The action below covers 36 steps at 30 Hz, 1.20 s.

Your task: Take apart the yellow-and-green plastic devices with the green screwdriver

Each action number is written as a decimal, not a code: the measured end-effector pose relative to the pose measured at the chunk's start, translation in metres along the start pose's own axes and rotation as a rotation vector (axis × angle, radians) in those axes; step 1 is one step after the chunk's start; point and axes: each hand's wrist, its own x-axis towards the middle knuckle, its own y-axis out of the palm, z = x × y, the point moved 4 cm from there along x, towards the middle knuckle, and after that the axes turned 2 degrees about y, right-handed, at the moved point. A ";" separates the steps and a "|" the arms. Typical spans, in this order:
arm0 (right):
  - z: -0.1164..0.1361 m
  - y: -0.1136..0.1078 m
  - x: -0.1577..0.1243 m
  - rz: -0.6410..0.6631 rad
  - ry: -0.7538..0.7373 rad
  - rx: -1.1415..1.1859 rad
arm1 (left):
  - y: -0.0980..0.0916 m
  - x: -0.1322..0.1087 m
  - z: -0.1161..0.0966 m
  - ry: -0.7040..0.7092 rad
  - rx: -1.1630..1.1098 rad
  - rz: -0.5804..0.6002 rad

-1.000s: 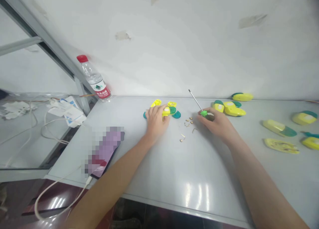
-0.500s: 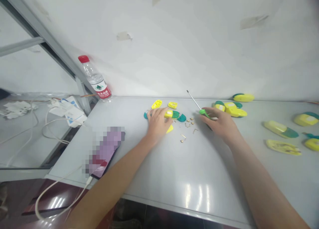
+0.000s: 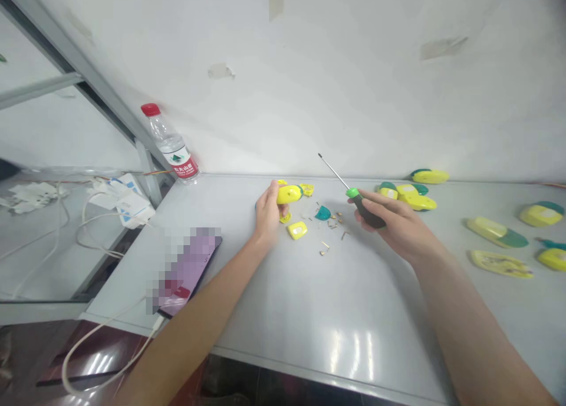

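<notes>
My left hand [image 3: 266, 213] is closed round a yellow plastic shell [image 3: 289, 193] and holds it just above the grey table [image 3: 309, 300]. My right hand [image 3: 393, 222] grips a screwdriver [image 3: 354, 195] with a green collar and dark handle, its thin shaft pointing up and to the left. Between my hands lie loose pieces: a small yellow cover [image 3: 298, 230], a teal piece [image 3: 322, 213], another yellow piece [image 3: 306, 189] and several small brass screws [image 3: 333, 223].
A water bottle [image 3: 170, 144] with a red cap stands at the back left by a metal frame. A phone [image 3: 188, 267] on a white cable lies at the left front edge. More yellow and teal shells [image 3: 409, 195] lie at the right [image 3: 497, 232].
My left hand has lifted the yellow shell off the table, leaving a yellow cover and a teal piece below. My right hand has raised the screwdriver and drawn it slightly towards me.
</notes>
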 end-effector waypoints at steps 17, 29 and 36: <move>0.001 0.005 -0.001 0.048 0.009 -0.024 | 0.012 -0.006 -0.009 -0.130 -0.225 0.167; 0.003 0.008 -0.003 0.070 0.031 -0.045 | 0.014 -0.006 -0.006 -0.132 -0.206 0.236; 0.002 0.008 -0.003 0.055 0.031 -0.086 | 0.014 -0.004 -0.007 -0.157 -0.243 0.220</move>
